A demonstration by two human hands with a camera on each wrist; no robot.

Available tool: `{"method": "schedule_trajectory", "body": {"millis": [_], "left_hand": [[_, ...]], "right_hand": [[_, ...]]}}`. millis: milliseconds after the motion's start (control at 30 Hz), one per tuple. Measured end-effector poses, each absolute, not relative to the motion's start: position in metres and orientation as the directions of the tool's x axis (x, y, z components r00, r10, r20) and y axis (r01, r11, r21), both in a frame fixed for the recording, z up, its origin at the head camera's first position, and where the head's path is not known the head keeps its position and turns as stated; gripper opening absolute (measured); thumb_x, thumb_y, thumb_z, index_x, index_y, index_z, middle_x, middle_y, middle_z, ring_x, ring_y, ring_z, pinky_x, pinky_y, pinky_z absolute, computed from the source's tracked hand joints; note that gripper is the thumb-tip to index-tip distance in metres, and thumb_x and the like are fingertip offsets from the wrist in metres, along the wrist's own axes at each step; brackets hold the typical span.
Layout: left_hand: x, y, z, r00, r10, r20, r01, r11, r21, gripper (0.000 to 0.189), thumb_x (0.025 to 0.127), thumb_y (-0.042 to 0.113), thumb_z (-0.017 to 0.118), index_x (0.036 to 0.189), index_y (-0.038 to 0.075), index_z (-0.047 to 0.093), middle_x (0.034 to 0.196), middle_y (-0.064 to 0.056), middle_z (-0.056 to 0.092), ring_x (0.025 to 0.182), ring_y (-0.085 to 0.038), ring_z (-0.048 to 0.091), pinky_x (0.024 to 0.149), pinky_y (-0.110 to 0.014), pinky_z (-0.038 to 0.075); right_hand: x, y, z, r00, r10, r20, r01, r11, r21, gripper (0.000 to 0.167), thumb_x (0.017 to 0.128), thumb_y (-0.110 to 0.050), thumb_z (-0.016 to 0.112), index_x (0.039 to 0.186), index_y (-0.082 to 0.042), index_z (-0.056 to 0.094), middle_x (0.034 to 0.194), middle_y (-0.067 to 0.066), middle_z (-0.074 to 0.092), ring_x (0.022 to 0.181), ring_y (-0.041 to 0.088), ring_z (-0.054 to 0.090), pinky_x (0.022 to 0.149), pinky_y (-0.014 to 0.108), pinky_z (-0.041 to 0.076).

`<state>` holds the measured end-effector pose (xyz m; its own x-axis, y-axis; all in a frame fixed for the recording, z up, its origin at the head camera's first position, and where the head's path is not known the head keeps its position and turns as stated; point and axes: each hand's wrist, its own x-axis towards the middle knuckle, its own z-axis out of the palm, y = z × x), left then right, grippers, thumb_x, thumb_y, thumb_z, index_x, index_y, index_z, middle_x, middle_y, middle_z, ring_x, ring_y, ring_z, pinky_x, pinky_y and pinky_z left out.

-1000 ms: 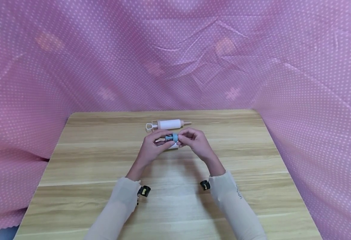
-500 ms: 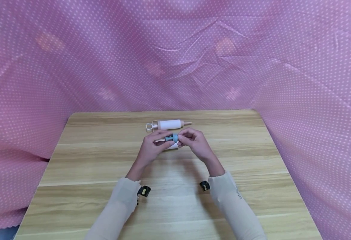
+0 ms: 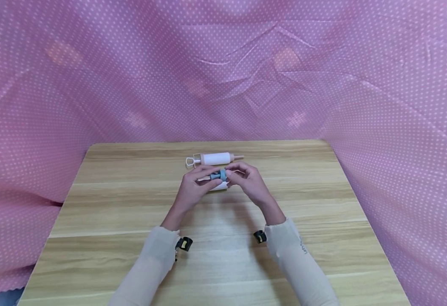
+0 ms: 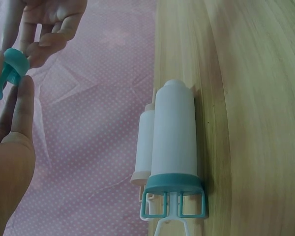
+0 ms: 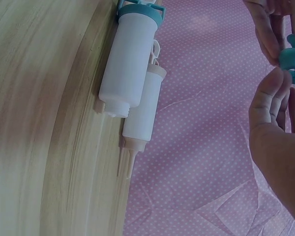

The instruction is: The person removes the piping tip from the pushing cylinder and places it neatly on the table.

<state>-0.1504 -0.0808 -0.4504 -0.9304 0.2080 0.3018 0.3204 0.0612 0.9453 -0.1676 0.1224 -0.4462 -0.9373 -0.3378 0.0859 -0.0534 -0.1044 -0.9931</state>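
Note:
My two hands meet above the middle of the wooden table [image 3: 131,212] and pinch a small teal nozzle piece [image 3: 219,175] between them. The left hand [image 3: 210,177] grips its stem end, seen at the left edge of the left wrist view as the teal piece [image 4: 10,71]. The right hand [image 3: 230,175] pinches the wider end, the teal piece [image 5: 291,59] showing by its thumb. Under the hands lies a white tube with a teal collar [image 4: 174,132], its open end bare [image 5: 128,64].
A second white tube with a beige tip and collar [image 3: 216,159] lies just behind the first one [image 5: 142,108]. Pink dotted cloth [image 3: 223,76] hangs round the back and both sides of the table. Both forearms wear pale sleeves.
The right hand's fingers have shifted slightly left over the teal piece. Both tubes on the table have stayed in place.

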Motion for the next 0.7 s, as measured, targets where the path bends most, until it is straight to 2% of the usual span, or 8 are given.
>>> {"method": "schedule_trajectory", "body": {"millis": [167, 333, 433, 567, 700], "left_hand": [[-0.1545, -0.0817, -0.4579, -0.921, 0.208, 0.329, 0.342, 0.032, 0.939, 0.034, 0.088, -0.002, 0.076, 0.122, -0.004, 0.071, 0.121, -0.018, 0.066, 0.111, -0.034, 0.062, 0.091, -0.030, 0.057], [-0.1546, -0.0831, -0.4587, -0.905, 0.210, 0.369, 0.378, 0.003, 0.926, 0.033, 0.088, 0.002, 0.078, 0.121, -0.002, 0.072, 0.119, -0.015, 0.067, 0.111, -0.028, 0.063, 0.091, -0.033, 0.057], [-0.1546, -0.0830, -0.4592, -0.898, 0.215, 0.385, 0.390, -0.017, 0.920, 0.032, 0.089, 0.003, 0.078, 0.121, -0.001, 0.072, 0.118, -0.014, 0.067, 0.111, -0.026, 0.064, 0.091, -0.035, 0.057], [-0.1556, -0.0815, -0.4599, -0.896, 0.218, 0.387, 0.391, -0.026, 0.920, 0.032, 0.088, 0.003, 0.078, 0.120, 0.000, 0.073, 0.118, -0.014, 0.067, 0.109, -0.025, 0.064, 0.091, -0.035, 0.057], [-0.1561, -0.0803, -0.4591, -0.905, 0.210, 0.370, 0.376, -0.009, 0.926, 0.033, 0.088, -0.001, 0.077, 0.120, -0.001, 0.073, 0.118, -0.016, 0.067, 0.108, -0.026, 0.064, 0.091, -0.033, 0.057]], "right_hand": [[-0.1681, 0.1213, -0.4462, -0.932, -0.349, 0.095, -0.066, -0.094, -0.993, 0.024, 0.101, -0.009, 0.062, 0.118, 0.008, 0.063, 0.111, 0.012, 0.065, 0.088, 0.026, 0.067, 0.079, 0.044, 0.060], [-0.1678, 0.1171, -0.4470, -0.920, -0.382, 0.091, -0.047, -0.123, -0.991, 0.028, 0.102, -0.012, 0.062, 0.121, 0.008, 0.061, 0.118, 0.015, 0.063, 0.091, 0.021, 0.069, 0.083, 0.057, 0.057], [-0.1672, 0.1166, -0.4486, -0.915, -0.393, 0.087, -0.038, -0.132, -0.990, 0.029, 0.102, -0.013, 0.062, 0.123, 0.007, 0.060, 0.120, 0.016, 0.061, 0.092, 0.021, 0.069, 0.082, 0.052, 0.059], [-0.1672, 0.1179, -0.4507, -0.908, -0.407, 0.104, -0.043, -0.157, -0.987, 0.030, 0.101, -0.012, 0.062, 0.123, 0.008, 0.058, 0.122, 0.017, 0.060, 0.092, 0.022, 0.070, 0.085, 0.056, 0.057], [-0.1678, 0.1174, -0.4503, -0.898, -0.423, 0.119, -0.053, -0.164, -0.985, 0.028, 0.101, -0.009, 0.060, 0.123, 0.009, 0.057, 0.121, 0.017, 0.060, 0.092, 0.022, 0.070, 0.089, 0.070, 0.049]]}}
